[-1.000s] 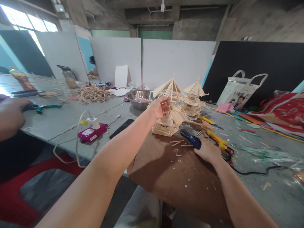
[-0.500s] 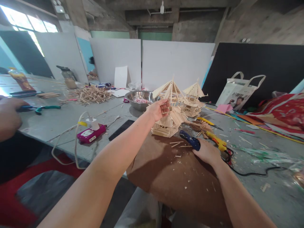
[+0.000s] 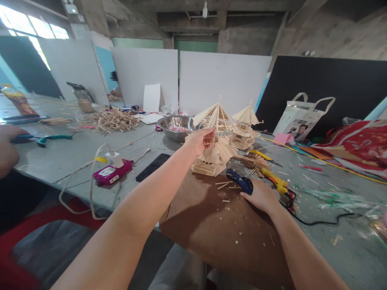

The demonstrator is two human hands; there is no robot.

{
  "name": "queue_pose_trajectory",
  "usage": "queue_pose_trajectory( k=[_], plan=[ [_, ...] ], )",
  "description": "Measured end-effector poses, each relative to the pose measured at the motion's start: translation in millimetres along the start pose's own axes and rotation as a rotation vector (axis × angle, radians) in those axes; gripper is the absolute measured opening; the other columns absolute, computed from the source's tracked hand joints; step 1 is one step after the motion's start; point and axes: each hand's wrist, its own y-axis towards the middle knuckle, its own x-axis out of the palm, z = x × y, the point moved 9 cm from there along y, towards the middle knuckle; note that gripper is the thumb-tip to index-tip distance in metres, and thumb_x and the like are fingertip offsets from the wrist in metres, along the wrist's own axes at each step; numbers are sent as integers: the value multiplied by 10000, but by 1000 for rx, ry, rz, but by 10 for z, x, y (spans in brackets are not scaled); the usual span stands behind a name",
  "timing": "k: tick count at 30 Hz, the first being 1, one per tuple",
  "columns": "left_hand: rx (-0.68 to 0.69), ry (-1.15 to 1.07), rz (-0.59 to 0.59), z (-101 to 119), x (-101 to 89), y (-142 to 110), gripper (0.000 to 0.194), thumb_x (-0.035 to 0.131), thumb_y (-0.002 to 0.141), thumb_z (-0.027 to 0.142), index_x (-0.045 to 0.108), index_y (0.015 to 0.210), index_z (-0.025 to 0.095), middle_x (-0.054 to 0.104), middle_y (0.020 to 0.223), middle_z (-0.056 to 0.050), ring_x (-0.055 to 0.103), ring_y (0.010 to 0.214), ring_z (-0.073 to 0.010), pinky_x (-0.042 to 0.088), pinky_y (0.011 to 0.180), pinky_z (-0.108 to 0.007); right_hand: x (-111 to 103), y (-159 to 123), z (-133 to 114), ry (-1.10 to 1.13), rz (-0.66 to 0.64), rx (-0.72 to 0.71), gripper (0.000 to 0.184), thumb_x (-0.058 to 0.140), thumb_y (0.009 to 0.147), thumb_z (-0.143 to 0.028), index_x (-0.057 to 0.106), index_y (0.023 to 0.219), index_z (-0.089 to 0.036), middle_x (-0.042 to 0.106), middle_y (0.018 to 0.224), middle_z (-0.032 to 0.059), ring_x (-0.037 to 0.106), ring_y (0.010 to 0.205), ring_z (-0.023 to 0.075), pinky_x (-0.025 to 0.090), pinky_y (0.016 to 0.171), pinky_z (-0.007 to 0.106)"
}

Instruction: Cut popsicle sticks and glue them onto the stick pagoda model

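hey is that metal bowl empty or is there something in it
Not empty: pink-and-white stuff shows inside the metal bowl; what it is, I cannot tell.

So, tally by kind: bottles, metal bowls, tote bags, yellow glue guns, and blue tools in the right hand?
Bottles: 2 (juice bottle, flask)
Metal bowl: 1
Tote bag: 1
Yellow glue gun: 1
Blue tool in right hand: 1
Total: 6

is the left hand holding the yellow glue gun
No, the left hand is at the wooden model, away from the yellow glue gun.
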Motion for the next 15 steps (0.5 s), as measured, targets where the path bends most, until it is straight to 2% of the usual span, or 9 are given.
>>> queue_pose_trajectory(
  k=[6, 11, 13, 15],
  plan=[
    [15, 3, 34, 6, -25, 6, 114, 629, 561, 244, 585, 608, 149, 561, 515, 2, 477, 424, -76, 324, 482, -237, 60, 11, -6, 17, 11, -30, 623, 448, 648, -528, 402, 1114, -117, 548, 965, 141, 497, 907, 269, 334, 734, 340],
    [5, -5, 33, 25, -21, -25, 100, 623, 568, 226, 580, 610, 147, 565, 517, 6, 477, 418, -71, 333, 467, -229, 103, 1, -38, 67, -13, -51, 660, 450, 617, -588, 440, 1099, -137, 510, 1054, 132, 443, 993, 266, 289, 816, 350],
    [2, -21, 11, 11, -10, -59, 96, 623, 570, 216, 575, 612, 145, 557, 502, 12, 472, 411, -67, 341, 460, -222, 64, 11, -54, 97, 6, -61, 655, 422, 634, -597, 449, 1103, -141, 496, 1091, 125, 425, 1021, 255, 279, 839, 344],
    [-8, -46, -32, -31, 13, -108, 94, 615, 582, 214, 573, 626, 141, 552, 500, 13, 472, 414, -68, 364, 468, -223, -38, 29, -12, 144, 73, -39, 575, 372, 693, -558, 474, 1085, -150, 506, 1090, 103, 427, 1022, 226, 284, 846, 318]
  ],
)
